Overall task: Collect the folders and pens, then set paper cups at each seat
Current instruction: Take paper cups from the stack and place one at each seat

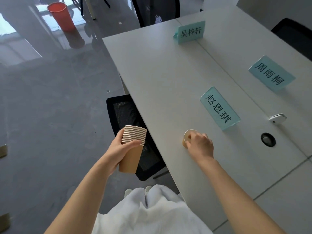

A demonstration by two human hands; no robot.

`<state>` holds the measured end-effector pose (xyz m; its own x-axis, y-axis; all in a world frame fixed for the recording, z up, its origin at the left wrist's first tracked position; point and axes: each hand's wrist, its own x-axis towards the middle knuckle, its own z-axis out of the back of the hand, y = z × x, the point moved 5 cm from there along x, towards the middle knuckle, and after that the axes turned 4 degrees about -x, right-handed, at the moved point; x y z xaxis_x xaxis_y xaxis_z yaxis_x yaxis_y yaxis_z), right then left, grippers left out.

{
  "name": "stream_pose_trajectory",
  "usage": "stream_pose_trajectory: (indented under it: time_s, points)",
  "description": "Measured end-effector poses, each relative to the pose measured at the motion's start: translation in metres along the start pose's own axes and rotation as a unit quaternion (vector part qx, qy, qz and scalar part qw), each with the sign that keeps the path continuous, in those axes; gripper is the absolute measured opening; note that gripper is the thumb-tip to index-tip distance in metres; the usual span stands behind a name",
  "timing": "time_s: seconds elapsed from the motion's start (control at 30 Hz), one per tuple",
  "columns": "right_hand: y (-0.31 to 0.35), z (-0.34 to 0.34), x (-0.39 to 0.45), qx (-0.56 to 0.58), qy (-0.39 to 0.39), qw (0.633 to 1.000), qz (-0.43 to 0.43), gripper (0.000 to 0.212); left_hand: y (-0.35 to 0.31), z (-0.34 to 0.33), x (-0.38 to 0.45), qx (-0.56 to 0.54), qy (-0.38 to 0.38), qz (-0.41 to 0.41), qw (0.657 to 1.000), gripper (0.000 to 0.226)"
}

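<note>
An office meeting room: name placards (220,108) (teal), white table (160,78), mesh chairs (128,115).

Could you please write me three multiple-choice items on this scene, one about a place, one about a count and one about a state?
1. Where does the single paper cup stand?
A. On the floor
B. On the table, near the closest name card
C. On the chair seat

2. How many name cards show on the table?
A. Three
B. One
C. Five

3. What is the left hand doing?
A. Hanging free
B. Pressing flat on the table
C. Holding a stack of cups

Answers:
1 B: the cup sits on the tabletop under the right hand, just short of the closest name card.
2 A: besides that card, there is a far card and a right card.
3 C: its grip wraps the stack of cups, off the table's edge.
</note>
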<state>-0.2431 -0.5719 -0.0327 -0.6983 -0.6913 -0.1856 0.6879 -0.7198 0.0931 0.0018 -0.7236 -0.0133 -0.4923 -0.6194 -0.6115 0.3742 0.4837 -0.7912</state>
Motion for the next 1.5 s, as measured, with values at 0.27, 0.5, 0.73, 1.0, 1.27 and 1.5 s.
stream_pose_trajectory:
  time_s: [0.27, 0.5, 0.73, 1.0, 1.27, 1.5]
  points:
    - [0.091, 0.034, 0.000, 0.259, 0.077, 0.958, 0.095, 0.015, -0.011, 0.021, 0.012, 0.059, -0.014, -0.054, 0.997, 0.085]
    - [0.222, 0.040, 0.016, 0.346, 0.118, 0.910, 0.196, 0.026, -0.024, 0.090, 0.038, 0.187, 0.016, -0.104, 0.977, 0.077]
    - [0.369, 0.020, 0.052, 0.353, 0.208, 0.890, 0.198, 0.017, -0.061, 0.222, 0.075, 0.276, 0.000, -0.130, 0.952, 0.078]
    - [0.495, 0.017, 0.098, 0.334, 0.204, 0.903, 0.177, 0.018, -0.104, 0.339, 0.130, 0.292, 0.011, -0.128, 0.948, 0.076]
    - [0.540, 0.019, 0.176, 0.345, 0.197, 0.909, 0.124, 0.017, -0.151, 0.385, 0.204, 0.330, 0.030, -0.140, 0.933, 0.079]
    - [0.591, 0.033, 0.304, 0.381, 0.187, 0.896, 0.130, 0.017, -0.228, 0.422, 0.309, 0.336, 0.008, -0.133, 0.932, 0.079]
